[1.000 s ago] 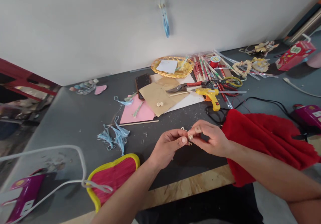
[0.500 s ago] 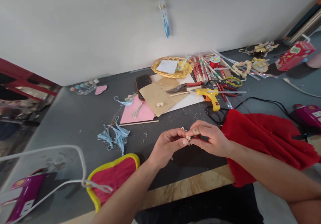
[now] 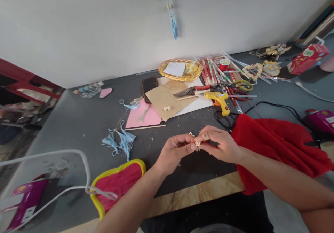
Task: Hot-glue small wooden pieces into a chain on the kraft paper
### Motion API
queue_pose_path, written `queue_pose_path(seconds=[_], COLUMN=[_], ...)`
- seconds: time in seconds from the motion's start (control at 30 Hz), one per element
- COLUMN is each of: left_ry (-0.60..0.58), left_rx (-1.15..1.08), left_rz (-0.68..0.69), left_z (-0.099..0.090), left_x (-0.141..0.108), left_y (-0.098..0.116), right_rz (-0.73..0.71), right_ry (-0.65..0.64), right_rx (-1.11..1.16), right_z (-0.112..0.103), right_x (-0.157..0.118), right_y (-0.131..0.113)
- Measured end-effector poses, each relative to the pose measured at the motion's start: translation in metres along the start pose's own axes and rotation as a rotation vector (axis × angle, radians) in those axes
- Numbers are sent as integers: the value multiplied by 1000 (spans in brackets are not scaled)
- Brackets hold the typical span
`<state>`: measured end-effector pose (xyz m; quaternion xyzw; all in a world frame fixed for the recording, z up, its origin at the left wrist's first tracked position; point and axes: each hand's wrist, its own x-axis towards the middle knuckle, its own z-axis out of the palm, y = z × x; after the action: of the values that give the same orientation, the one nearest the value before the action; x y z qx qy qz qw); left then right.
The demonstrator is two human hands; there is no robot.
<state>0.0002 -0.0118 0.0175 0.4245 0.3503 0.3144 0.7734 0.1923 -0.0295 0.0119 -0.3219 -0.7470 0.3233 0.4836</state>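
Note:
Close to the table's front edge, my left hand [image 3: 176, 153] and my right hand [image 3: 221, 145] meet, both closed in a pinch. Between their fingertips is a small cream-coloured cluster of short pieces [image 3: 197, 144]; the fingers cover part of it, and its exact kind cannot be made out. Short pale ends stick out above and below the fingertips. A similar pale cluster [image 3: 167, 108] lies on the brown paper [image 3: 159, 95] farther back. Right of that paper rest a yellow glue gun [image 3: 220, 100] and red-handled pruning shears [image 3: 193, 90].
Blue tassels [image 3: 125, 142] lie left of my hands, near a red pad with yellow edging [image 3: 118, 184]. A red cloth [image 3: 273, 146] sits under my right forearm. A wicker basket [image 3: 193, 75] and many chopsticks [image 3: 211, 69] are at the back. A white cord [image 3: 86, 170] loops at left.
My fingers have shifted slightly on the small cluster, and more of its pale face shows between the fingertips. The things on the table stay where they were.

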Motion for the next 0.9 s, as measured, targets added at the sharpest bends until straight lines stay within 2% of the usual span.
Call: queue_pose_path(seconds=[0.5, 0.7, 0.9], left_ry=[82, 13, -34], left_rx=[-24, -44, -15], left_rz=[28, 38, 65], left_z=[3, 2, 1], left_x=[0, -1, -1], left_y=[-4, -2, 0], right_rz=[28, 0, 121], right_ry=[3, 42, 32], right_rx=[-28, -7, 112], right_z=[5, 4, 4], right_x=[0, 0, -1], right_y=[4, -1, -3])
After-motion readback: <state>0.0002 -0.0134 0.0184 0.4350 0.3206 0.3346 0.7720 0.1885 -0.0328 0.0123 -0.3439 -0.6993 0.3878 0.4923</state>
